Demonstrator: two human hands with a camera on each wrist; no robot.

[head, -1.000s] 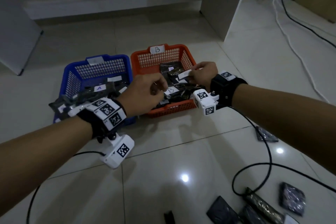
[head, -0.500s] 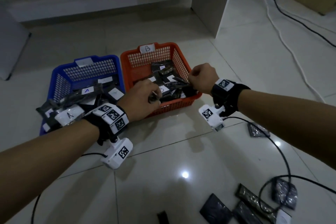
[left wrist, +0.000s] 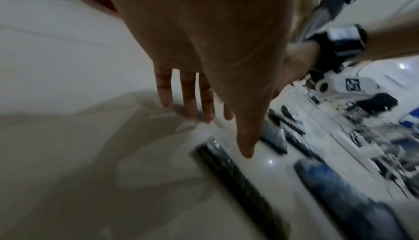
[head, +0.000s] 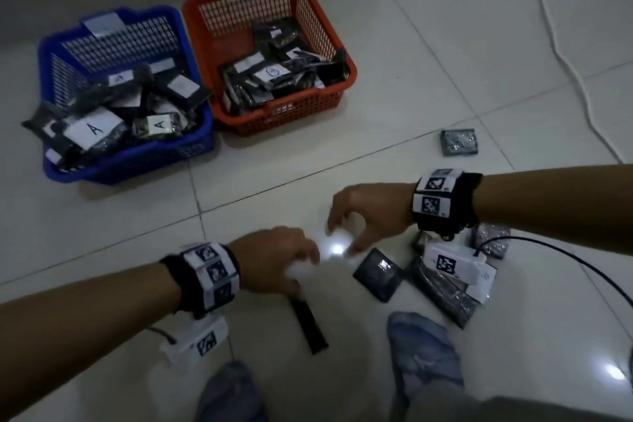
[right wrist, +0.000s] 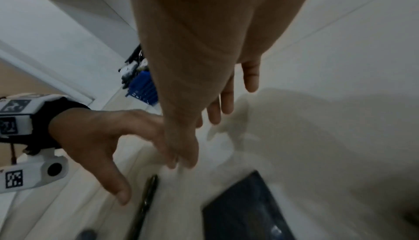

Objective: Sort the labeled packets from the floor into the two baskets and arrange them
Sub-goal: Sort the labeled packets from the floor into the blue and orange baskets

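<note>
A blue basket (head: 200, 106) holds packets labeled A, and beside it an orange basket (head: 347, 79) holds packets labeled B. Both of my hands hover low over the floor, near the loose packets. My left hand (head: 301, 262) (left wrist: 204, 116) has straight fingers and holds nothing, just above a long thin black packet (head: 308, 325) (left wrist: 238, 177). My right hand (head: 342, 233) (right wrist: 226, 104) is spread and empty, just left of a square dark packet (head: 376, 274) (right wrist: 244, 208). A floor glare lies between the two hands.
More dark packets (head: 442, 291) lie under my right wrist, and one grey packet (head: 459, 142) lies near the orange basket. A black cable (head: 565, 252) and a white cable (head: 565, 55) run over the tiles. My knees (head: 424, 356) are at the bottom.
Both hands have left the orange basket and come back and down to the loose packets on the floor. My view has tilted down with them.
</note>
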